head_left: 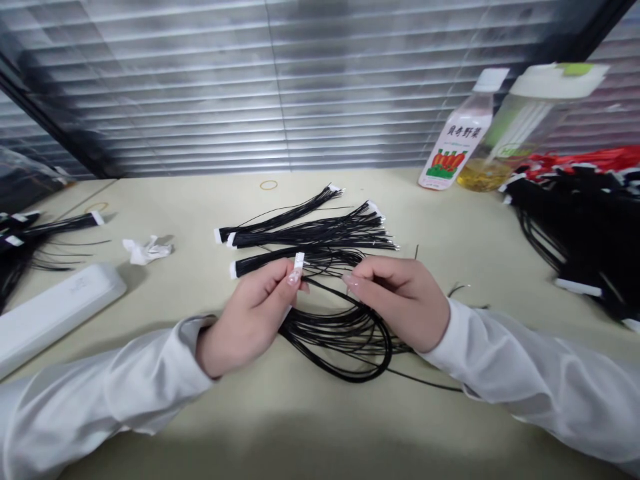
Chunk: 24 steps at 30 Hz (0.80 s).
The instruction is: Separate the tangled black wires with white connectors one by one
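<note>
My left hand [253,313] pinches a small white connector [299,260] between thumb and fingers, just above the table. Thin black wires [345,333] run from it and loop down between my two hands. My right hand [400,297] is closed, its fingertips pinching one of these black wires close to the connector. Just beyond my hands lie three bundles of black wires with white connectors [310,230] on the beige table [200,427].
A white oblong case [55,310] lies at the left, with crumpled paper [147,250] and more wire bundles [30,233] beyond. A labelled bottle [457,147] and a clear jug [530,120] stand back right. A heap of black and red harnesses [585,220] fills the right edge. A rubber band [269,185] lies by the window blinds.
</note>
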Motion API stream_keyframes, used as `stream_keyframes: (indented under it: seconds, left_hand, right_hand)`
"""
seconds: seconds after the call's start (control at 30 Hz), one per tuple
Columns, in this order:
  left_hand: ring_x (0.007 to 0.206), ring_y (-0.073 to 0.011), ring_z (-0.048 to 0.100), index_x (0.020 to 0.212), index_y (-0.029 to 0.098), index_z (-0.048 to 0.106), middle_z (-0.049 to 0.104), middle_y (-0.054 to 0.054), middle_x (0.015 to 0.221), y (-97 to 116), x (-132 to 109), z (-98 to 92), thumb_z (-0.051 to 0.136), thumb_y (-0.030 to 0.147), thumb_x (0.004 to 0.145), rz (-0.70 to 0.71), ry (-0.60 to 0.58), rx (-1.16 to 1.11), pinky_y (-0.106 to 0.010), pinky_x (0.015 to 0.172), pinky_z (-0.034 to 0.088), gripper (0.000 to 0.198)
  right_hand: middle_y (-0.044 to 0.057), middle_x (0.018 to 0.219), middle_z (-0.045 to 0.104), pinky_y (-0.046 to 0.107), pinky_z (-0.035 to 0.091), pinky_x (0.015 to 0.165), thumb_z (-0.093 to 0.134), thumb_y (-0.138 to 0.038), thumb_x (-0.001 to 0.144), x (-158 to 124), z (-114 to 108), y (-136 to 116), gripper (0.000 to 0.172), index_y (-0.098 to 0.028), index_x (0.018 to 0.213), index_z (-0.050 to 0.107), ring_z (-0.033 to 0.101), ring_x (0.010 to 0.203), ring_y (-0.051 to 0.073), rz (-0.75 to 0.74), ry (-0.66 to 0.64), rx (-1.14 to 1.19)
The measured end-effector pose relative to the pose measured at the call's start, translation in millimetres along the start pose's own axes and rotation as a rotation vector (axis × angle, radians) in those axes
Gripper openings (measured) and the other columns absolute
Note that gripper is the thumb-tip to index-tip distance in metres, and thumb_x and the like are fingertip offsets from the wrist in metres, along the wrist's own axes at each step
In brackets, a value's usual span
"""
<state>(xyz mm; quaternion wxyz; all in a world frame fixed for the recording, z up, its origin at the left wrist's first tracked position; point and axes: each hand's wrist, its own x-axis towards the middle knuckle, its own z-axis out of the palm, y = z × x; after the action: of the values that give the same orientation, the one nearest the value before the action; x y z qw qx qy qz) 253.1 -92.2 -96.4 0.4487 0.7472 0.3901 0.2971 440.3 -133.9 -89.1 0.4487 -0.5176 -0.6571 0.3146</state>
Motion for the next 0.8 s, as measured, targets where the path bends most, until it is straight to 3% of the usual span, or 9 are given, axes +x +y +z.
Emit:
stream_keyframes:
  seconds: [0.8]
  left_hand:
    - [0.056,-0.0075,0.035,0.069,0.015,0.045,0.041,0.001,0.062,0.5,0.3,-0.3,0.034,0.037,0.086,0.002,-0.011,0.043,-0.019,0.052,0.03,0.03]
  right_hand:
    - [-0.002,0.054,0.047,0.021,0.035,0.05,0.05,-0.029,0.079,2.0,1.3,4.9,0.023,-0.014,0.061,0.053,0.04,0.052,0.008,-0.008,-0.027,-0.045]
